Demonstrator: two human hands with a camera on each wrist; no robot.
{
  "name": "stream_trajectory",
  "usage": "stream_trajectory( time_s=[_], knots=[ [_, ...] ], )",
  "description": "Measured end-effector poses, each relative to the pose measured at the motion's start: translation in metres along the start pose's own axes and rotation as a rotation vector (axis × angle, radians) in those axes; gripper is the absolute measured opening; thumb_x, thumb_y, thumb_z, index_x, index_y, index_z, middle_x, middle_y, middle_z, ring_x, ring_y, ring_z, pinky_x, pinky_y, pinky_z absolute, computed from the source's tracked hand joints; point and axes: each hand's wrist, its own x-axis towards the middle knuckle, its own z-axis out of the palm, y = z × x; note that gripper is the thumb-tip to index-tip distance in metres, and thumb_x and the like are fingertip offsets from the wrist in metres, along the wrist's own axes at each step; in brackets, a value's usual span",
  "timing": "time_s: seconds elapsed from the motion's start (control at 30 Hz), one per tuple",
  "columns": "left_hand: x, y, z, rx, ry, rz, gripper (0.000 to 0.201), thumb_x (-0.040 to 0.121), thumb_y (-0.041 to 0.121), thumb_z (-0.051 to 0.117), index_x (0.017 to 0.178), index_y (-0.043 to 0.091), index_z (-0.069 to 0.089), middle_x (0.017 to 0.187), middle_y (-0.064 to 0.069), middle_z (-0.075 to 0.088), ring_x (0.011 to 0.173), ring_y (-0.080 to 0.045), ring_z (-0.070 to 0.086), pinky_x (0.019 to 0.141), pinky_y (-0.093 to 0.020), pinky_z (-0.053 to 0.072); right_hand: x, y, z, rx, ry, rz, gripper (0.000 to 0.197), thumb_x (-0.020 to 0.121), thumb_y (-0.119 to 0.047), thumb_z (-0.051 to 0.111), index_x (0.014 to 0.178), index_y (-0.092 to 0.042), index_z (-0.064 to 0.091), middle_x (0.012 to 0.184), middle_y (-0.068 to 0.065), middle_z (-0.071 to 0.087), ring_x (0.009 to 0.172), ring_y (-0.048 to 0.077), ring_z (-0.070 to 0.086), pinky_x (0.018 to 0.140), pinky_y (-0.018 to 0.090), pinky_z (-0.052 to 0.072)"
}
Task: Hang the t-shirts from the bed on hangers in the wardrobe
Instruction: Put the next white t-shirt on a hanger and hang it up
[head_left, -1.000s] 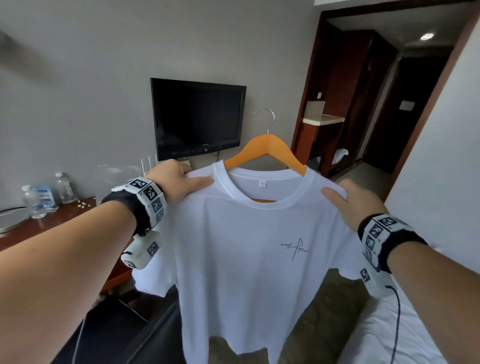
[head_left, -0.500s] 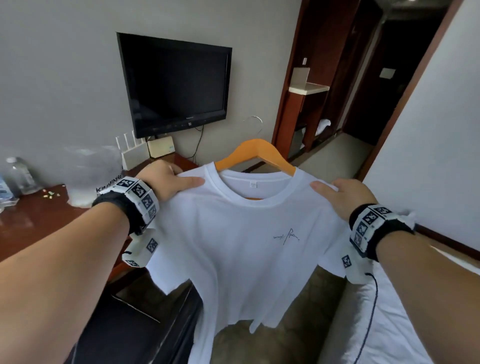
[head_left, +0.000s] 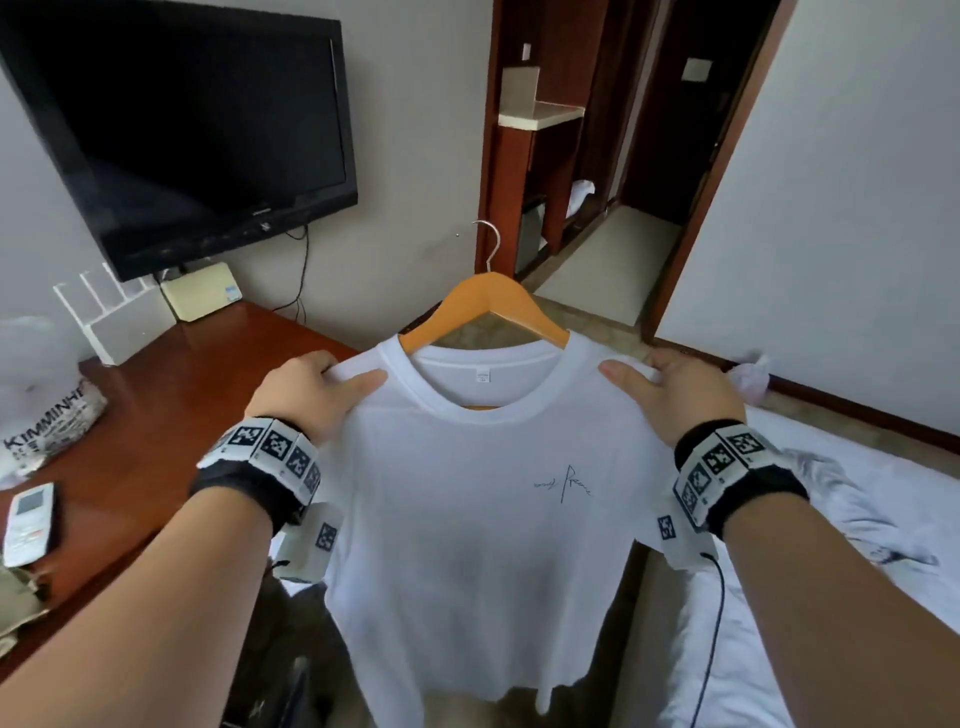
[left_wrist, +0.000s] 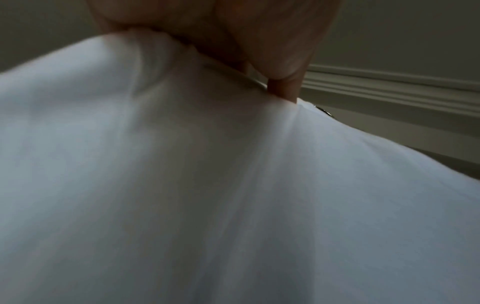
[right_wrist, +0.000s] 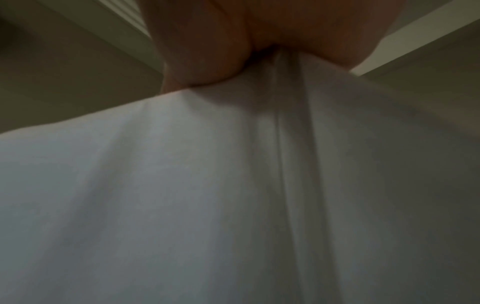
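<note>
A white t-shirt (head_left: 467, 519) with a small dark script print on the chest hangs on an orange wooden hanger (head_left: 488, 306) with a metal hook. I hold it up in front of me. My left hand (head_left: 317, 389) pinches the shirt's left shoulder, thumb on the front. My right hand (head_left: 670, 389) pinches the right shoulder the same way. White cloth (left_wrist: 207, 185) fills the left wrist view below my fingers. In the right wrist view the shirt fabric (right_wrist: 207, 185) hangs in folds from my grip. The hanger's arms are hidden inside the shirt.
A black TV (head_left: 182, 130) hangs on the wall at left, over a red-brown desk (head_left: 171, 415) with a plastic bag and a remote (head_left: 28, 522). A white bed (head_left: 831, 571) with another garment lies at right. A wooden doorway and hallway (head_left: 597, 208) open ahead.
The view has moved forward and tilted down; the TV and doorway are closer. Both hands keep the same hold on the shirt's shoulders.
</note>
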Motion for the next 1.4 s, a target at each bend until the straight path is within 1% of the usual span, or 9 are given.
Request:
stream_trajectory(
  time_s=[0.27, 0.4, 0.53, 0.63, 0.83, 1.0, 1.2, 1.3, 1.4],
  knots=[
    [0.108, 0.108, 0.099, -0.001, -0.047, 0.038, 0.051, 0.083, 0.073, 0.064, 0.08, 0.023, 0.055, 0.083, -0.002, 0.064, 0.081, -0.029, 0.061, 0.069, -0.038, 0.046, 0.154, 0.071, -0.008, -0.068, -0.11, 0.08, 0.08, 0.089, -0.083, 0.034, 0.132, -0.02, 0.06, 0.128, 0.01, 0.068, 0.119, 0.032, 0.06, 0.098, 0.042, 0.043],
    [0.155, 0.153, 0.131, 0.001, -0.011, 0.043, 0.052, 0.083, 0.076, 0.061, 0.095, 0.025, 0.057, 0.09, -0.001, 0.065, 0.089, -0.031, 0.061, 0.075, -0.039, 0.049, 0.225, 0.089, -0.016, -0.184, -0.151, 0.124, 0.08, 0.085, -0.089, 0.028, 0.133, -0.031, 0.056, 0.134, 0.003, 0.063, 0.129, 0.03, 0.053, 0.112, 0.051, 0.032],
    [0.191, 0.19, 0.149, 0.048, 0.088, 0.086, 0.05, 0.084, 0.078, 0.057, 0.089, 0.029, 0.053, 0.078, 0.006, 0.059, 0.081, -0.027, 0.057, 0.068, -0.036, 0.044, 0.277, 0.084, -0.024, -0.095, -0.061, -0.03, 0.067, 0.084, -0.079, 0.045, 0.141, -0.043, 0.046, 0.146, 0.001, 0.054, 0.136, 0.034, 0.045, 0.112, 0.055, 0.036],
    [0.223, 0.216, 0.156, 0.018, 0.178, 0.16, 0.047, 0.084, 0.077, 0.058, 0.086, 0.03, 0.055, 0.077, 0.007, 0.061, 0.081, -0.027, 0.06, 0.067, -0.036, 0.048, 0.317, 0.067, -0.026, 0.097, -0.027, -0.159, 0.058, 0.093, -0.064, 0.054, 0.145, -0.039, 0.045, 0.144, -0.002, 0.055, 0.135, 0.029, 0.047, 0.113, 0.05, 0.037],
    [0.327, 0.251, 0.189, 0.0, 0.088, 0.165, 0.046, 0.083, 0.073, 0.062, 0.086, 0.028, 0.055, 0.084, 0.005, 0.065, 0.088, -0.027, 0.061, 0.084, -0.042, 0.051, 0.425, 0.059, 0.007, 0.194, 0.056, -0.127, 0.023, 0.098, -0.046, 0.055, 0.109, -0.026, 0.057, 0.094, -0.002, 0.062, 0.089, 0.025, 0.062, 0.082, 0.039, 0.051],
    [0.446, 0.294, 0.232, 0.009, -0.021, 0.25, 0.053, 0.077, 0.078, 0.065, 0.113, 0.039, 0.065, 0.114, 0.01, 0.062, 0.118, -0.023, 0.052, 0.103, -0.043, 0.038, 0.516, 0.06, 0.031, 0.241, 0.095, -0.092, 0.017, 0.099, -0.042, 0.06, 0.099, -0.026, 0.055, 0.088, -0.004, 0.061, 0.079, 0.016, 0.059, 0.073, 0.034, 0.044],
    [0.568, 0.379, 0.277, -0.194, -0.152, 0.471, 0.047, 0.078, 0.083, 0.056, 0.095, 0.04, 0.065, 0.092, 0.017, 0.067, 0.089, -0.007, 0.063, 0.084, -0.037, 0.056, 0.633, 0.044, 0.022, 0.109, 0.174, -0.097, 0.015, 0.1, -0.043, 0.058, 0.095, -0.029, 0.052, 0.09, -0.006, 0.06, 0.084, 0.02, 0.056, 0.087, 0.04, 0.044],
    [0.62, 0.407, 0.303, -0.133, -0.124, 0.523, 0.057, 0.074, 0.09, 0.045, 0.085, 0.037, 0.06, 0.08, 0.013, 0.064, 0.082, -0.015, 0.063, 0.08, -0.04, 0.055, 0.683, 0.048, 0.018, 0.097, 0.221, -0.083, 0.013, 0.101, -0.042, 0.057, 0.096, -0.031, 0.053, 0.092, -0.007, 0.059, 0.084, 0.018, 0.049, 0.089, 0.036, 0.036],
    [0.661, 0.43, 0.332, -0.148, -0.144, 0.53, 0.044, 0.084, 0.078, 0.055, 0.091, 0.035, 0.062, 0.086, 0.011, 0.064, 0.084, -0.016, 0.063, 0.078, -0.036, 0.053, 0.732, 0.061, 0.025, 0.076, 0.241, -0.062, 0.01, 0.101, -0.043, 0.056, 0.1, -0.033, 0.053, 0.096, -0.008, 0.059, 0.088, 0.018, 0.052, 0.088, 0.034, 0.032]
  ],
)
